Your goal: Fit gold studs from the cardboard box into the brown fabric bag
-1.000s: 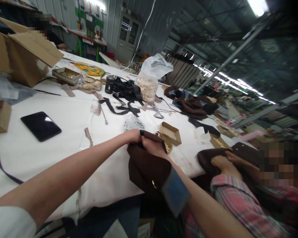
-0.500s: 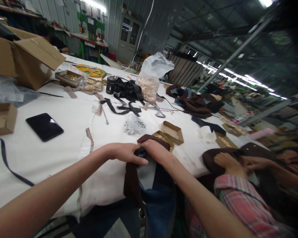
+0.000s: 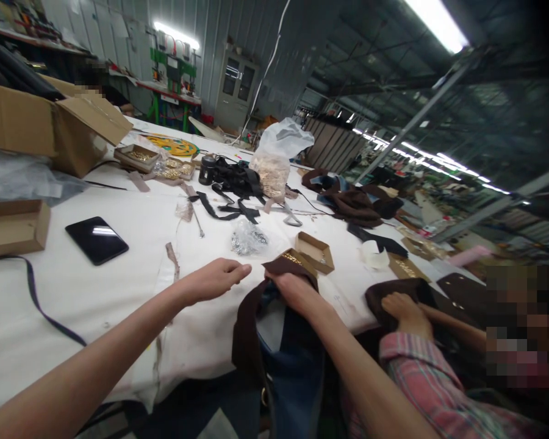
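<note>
A dark brown and blue cloth piece (image 3: 297,356) hangs over the table's front edge, its folded brown top lying on the table. A gold ring shows low on its left side. My right hand (image 3: 297,292) is closed on the brown top edge, with the fingertips partly hidden in the folds. Left of the cloth, my left hand (image 3: 213,281) hovers over the table, apart from it, a digit stretched out to the right; nothing shows in it. Just beyond my right hand, a small cardboard box (image 3: 297,259) holds gold-coloured metal pieces, beside another open box (image 3: 318,251).
A clear bag of silvery parts (image 3: 249,238) lies ahead, with black straps (image 3: 231,177) and a plastic sack (image 3: 274,164) behind. A dark tablet or phone (image 3: 96,239) and an open cardboard tray (image 3: 16,225) are left. A co-worker's hand (image 3: 400,308) works on brown material at right.
My left hand has come off the cloth and moved left, away from my right hand. My right hand stays on the brown edge. The view has shifted slightly.
</note>
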A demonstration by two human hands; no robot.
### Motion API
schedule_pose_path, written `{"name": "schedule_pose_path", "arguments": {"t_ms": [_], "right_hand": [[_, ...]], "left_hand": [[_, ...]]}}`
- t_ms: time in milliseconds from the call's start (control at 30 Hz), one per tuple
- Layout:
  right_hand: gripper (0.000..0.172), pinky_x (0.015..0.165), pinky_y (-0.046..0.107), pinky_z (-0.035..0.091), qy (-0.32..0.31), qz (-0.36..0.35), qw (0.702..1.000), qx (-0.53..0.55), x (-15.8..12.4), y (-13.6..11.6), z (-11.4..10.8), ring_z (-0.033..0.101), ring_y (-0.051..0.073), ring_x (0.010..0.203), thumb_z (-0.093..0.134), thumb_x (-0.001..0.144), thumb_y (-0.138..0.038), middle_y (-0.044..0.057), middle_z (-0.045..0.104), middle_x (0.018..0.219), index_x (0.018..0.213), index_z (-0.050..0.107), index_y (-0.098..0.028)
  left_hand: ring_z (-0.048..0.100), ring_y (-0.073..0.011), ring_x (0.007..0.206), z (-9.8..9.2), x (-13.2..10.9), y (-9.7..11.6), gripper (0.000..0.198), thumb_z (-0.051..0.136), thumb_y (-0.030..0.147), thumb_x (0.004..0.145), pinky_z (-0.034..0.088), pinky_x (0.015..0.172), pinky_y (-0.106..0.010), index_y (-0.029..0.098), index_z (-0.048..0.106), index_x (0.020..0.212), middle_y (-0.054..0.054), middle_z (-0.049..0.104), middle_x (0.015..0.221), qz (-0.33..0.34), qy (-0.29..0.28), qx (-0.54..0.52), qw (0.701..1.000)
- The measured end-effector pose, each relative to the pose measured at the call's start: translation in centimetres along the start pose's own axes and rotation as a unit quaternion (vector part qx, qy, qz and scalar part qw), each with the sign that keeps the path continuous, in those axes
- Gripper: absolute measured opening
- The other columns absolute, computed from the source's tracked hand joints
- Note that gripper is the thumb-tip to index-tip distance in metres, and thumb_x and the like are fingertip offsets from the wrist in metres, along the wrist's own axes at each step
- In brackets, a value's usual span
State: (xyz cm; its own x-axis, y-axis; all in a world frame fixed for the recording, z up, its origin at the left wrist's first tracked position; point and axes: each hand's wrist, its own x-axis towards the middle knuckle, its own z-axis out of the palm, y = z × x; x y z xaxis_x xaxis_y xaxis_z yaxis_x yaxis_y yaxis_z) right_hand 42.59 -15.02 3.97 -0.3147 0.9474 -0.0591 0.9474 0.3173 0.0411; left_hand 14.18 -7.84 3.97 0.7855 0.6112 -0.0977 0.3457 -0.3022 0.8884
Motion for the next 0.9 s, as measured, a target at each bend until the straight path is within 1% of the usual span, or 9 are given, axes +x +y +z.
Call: {"name": "schedule_pose_path", "arguments": {"t_ms": [100,167,233,333,433,533,733,800,900], "right_hand": [[0.05,0.104,0.043,0.063,0.036,0.039,0.999,-0.003,-3.6,-1.2,-0.1,0.078,0.033,0.122,0.058,0.101,-0.006,0.013,0.08,0.133,0.146,0.068,-0.024],[0.04,0.108,0.043,0.063,0.136,0.026,0.99,0.035,-5.9,-2.4,-0.2,0.078,0.03,0.123,0.055,0.106,-0.012,0.012,0.079,0.135,0.143,0.067,-0.025],[0.034,0.113,0.045,0.061,0.281,-0.011,0.957,0.078,-7.9,-3.9,-0.2,0.076,0.027,0.128,0.05,0.11,-0.015,0.008,0.078,0.14,0.137,0.067,-0.029],[0.043,0.111,0.052,0.063,0.409,-0.031,0.906,0.105,-10.6,-6.5,0.0,0.073,0.029,0.135,0.047,0.11,-0.016,0.007,0.075,0.146,0.145,0.064,-0.032],[0.052,0.103,0.058,0.068,0.425,-0.008,0.897,0.121,-12.9,-8.8,0.8,0.072,0.033,0.136,0.046,0.111,-0.022,0.008,0.073,0.15,0.159,0.056,-0.039],[0.053,0.101,0.06,0.068,0.429,0.006,0.894,0.131,-14.5,-10.7,1.6,0.072,0.035,0.136,0.047,0.111,-0.021,0.01,0.073,0.149,0.16,0.055,-0.037],[0.049,0.094,0.057,0.068,0.428,0.043,0.892,0.137,-14.7,-13.4,1.4,0.074,0.037,0.125,0.052,0.111,-0.021,0.015,0.076,0.131,0.158,0.062,-0.031],[0.042,0.101,0.057,0.066,0.422,0.046,0.897,0.128,-14.4,-13.9,1.1,0.073,0.037,0.126,0.055,0.113,-0.024,0.013,0.077,0.126,0.152,0.068,-0.032],[0.031,0.112,0.05,0.063,0.417,0.055,0.892,0.167,-14.4,-14.3,0.8,0.071,0.033,0.135,0.053,0.115,-0.023,0.011,0.076,0.139,0.139,0.072,-0.027]], "left_hand": [[0.069,-0.0335,0.127,1.1,-0.9,0.1,0.072,0.033,0.072,0.115,0.056,0.109,-0.044,0.017,0.072,0.141,-0.014,0.076,0.142,0.014,0.001,-0.03,0.999],[0.062,-0.0316,0.145,2.3,-2.0,0.9,0.063,0.041,0.067,0.117,0.046,0.128,-0.044,0.022,0.068,0.152,-0.009,0.068,0.159,0.051,-0.019,-0.058,0.997],[0.052,-0.0283,0.158,3.7,-3.4,2.1,0.058,0.046,0.061,0.118,0.033,0.139,-0.043,0.027,0.06,0.164,-0.005,0.057,0.173,0.113,-0.054,-0.11,0.986],[0.043,-0.0282,0.166,5.7,-6.2,3.8,0.065,0.052,0.059,0.118,0.025,0.144,-0.045,0.034,0.042,0.176,-0.003,0.042,0.183,0.175,-0.089,-0.181,0.964],[0.028,-0.0312,0.174,6.9,-9.1,4.4,0.089,0.067,0.06,0.111,0.018,0.147,-0.048,0.038,0.02,0.183,-0.002,0.023,0.19,0.153,-0.102,-0.147,0.972],[0.018,-0.0372,0.176,6.9,-11.3,4.3,0.107,0.075,0.069,0.102,0.014,0.148,-0.051,0.04,0.012,0.184,-0.002,0.013,0.192,0.107,-0.124,-0.079,0.983],[0.05,-0.0368,0.151,5.5,-13.0,5.0,0.092,0.052,0.093,0.1,0.04,0.134,-0.049,0.049,0.033,0.178,-0.005,0.049,0.169,0.129,-0.094,-0.104,0.982],[0.055,-0.037,0.139,5.4,-13.2,5.4,0.093,0.054,0.095,0.097,0.046,0.126,-0.05,0.046,0.042,0.175,-0.008,0.056,0.156,0.139,-0.08,-0.097,0.982],[0.058,-0.0366,0.13,5.7,-13.2,5.3,0.098,0.06,0.096,0.094,0.05,0.119,-0.049,0.04,0.048,0.173,-0.011,0.058,0.148,0.148,-0.065,-0.102,0.982]]}}
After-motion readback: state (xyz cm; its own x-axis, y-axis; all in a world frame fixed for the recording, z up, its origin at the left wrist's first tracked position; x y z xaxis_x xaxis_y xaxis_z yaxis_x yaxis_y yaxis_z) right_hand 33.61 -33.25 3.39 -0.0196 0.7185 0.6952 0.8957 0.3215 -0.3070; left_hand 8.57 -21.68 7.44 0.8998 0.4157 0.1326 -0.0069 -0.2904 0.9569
